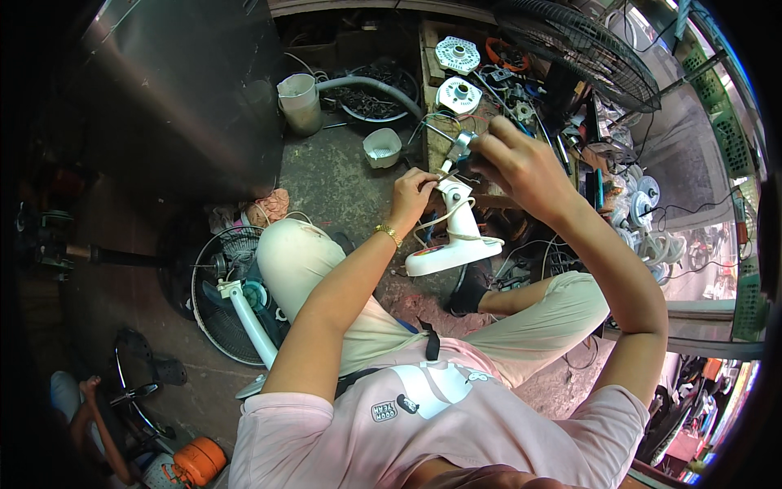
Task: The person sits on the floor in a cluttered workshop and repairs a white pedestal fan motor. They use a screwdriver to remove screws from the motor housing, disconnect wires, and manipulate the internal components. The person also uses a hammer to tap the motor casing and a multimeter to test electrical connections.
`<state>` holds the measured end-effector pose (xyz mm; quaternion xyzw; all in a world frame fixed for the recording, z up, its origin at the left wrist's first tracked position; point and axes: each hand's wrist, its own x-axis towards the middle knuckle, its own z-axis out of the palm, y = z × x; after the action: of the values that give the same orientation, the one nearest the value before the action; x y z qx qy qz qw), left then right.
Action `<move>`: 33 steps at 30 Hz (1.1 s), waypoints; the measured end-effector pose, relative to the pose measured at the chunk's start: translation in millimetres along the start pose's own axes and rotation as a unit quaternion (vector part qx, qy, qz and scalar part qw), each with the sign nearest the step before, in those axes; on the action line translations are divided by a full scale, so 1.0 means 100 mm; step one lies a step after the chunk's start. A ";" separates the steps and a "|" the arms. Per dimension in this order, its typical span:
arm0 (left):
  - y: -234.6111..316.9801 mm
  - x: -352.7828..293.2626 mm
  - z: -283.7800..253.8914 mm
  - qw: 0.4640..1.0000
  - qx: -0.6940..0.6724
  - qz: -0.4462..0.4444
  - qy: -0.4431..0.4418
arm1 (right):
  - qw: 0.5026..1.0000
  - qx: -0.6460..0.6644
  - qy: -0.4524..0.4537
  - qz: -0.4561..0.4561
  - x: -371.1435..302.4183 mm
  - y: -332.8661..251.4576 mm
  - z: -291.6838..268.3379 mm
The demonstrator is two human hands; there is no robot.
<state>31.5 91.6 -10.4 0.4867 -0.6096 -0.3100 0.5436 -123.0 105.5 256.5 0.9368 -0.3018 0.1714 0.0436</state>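
A white fan stand (461,228) with a broad base tilts in front of my knees, its cord looped round the neck. At its top sits a silver fan motor (462,145) with a thin shaft pointing up to the left. My left hand (411,198) pinches by the top of the neck, next to a thin dark metal piece (447,175); what the fingertips grip is partly hidden. My right hand (524,167) is curled closed just right of the motor, its fingers hiding what is in them.
Two white motor covers (458,96) lie on a wooden bench with loose tools. Left of it are a white tub (382,148), a grey bucket (300,106) and a basin (375,94) of dark parts. Another fan (236,293) lies by my left knee. A person (90,424) sits far left.
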 end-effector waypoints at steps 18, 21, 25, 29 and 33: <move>0.02 -0.05 0.09 0.995 -0.041 -0.086 -0.009 | 0.929 -0.131 -0.323 0.125 0.47 -0.33 -0.19; 0.04 -0.04 0.15 0.998 -0.017 -0.066 -0.012 | 0.990 0.040 -0.126 -0.053 0.41 -0.11 -0.06; -0.09 -0.03 0.10 0.999 -0.006 -0.041 0.005 | 0.954 -0.046 -0.294 0.043 0.65 -0.33 -0.17; 0.10 -0.02 0.20 0.989 -0.092 -0.119 0.009 | 0.984 -0.032 -0.177 0.012 0.47 -0.20 -0.14; 0.07 0.03 0.20 0.996 -0.061 -0.057 -0.004 | 0.988 0.028 -0.135 -0.073 0.44 -0.14 -0.08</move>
<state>10.9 88.4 -6.9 0.4854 -0.5627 -0.3793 0.5512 -84.2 94.4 279.3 0.9718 -0.2308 0.0478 -0.0111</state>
